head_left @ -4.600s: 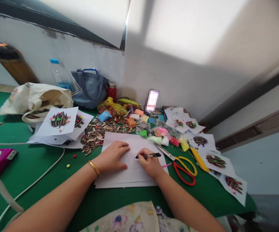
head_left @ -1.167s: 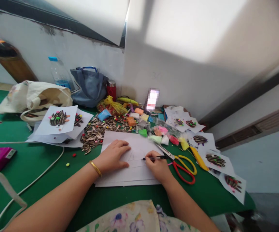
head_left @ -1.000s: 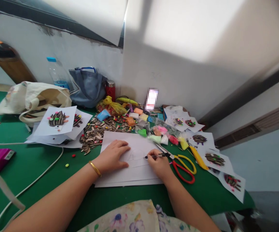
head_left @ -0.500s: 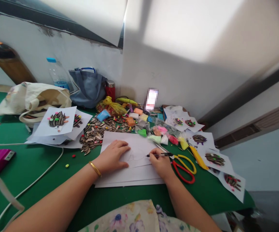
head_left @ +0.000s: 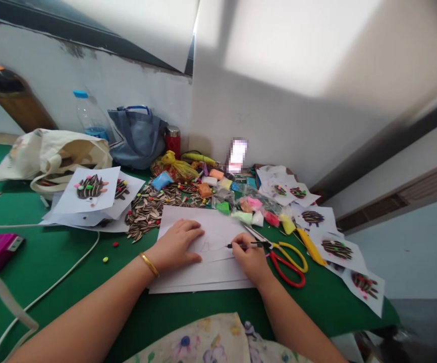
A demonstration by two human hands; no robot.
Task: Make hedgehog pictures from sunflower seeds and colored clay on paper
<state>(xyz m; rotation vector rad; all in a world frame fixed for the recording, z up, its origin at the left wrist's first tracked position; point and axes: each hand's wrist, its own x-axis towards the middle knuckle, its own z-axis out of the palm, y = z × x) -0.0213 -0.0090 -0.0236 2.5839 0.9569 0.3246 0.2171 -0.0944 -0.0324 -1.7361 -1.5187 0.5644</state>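
White rectangular paper sheets lie stacked on the green-covered bench, the top one bearing faint drawn lines. The left hand rests palm-down on it, released, gripping nothing; the right hand grasps a slim black pen, its tip at the lines, just beside metal scissors with one red and one yellow handle

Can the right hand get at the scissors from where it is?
Probably yes: the scissors lie just beside the right hand, their red and yellow handles uncovered on the green table. The hand holds a black pen, though, so it would likely need to put that down first.
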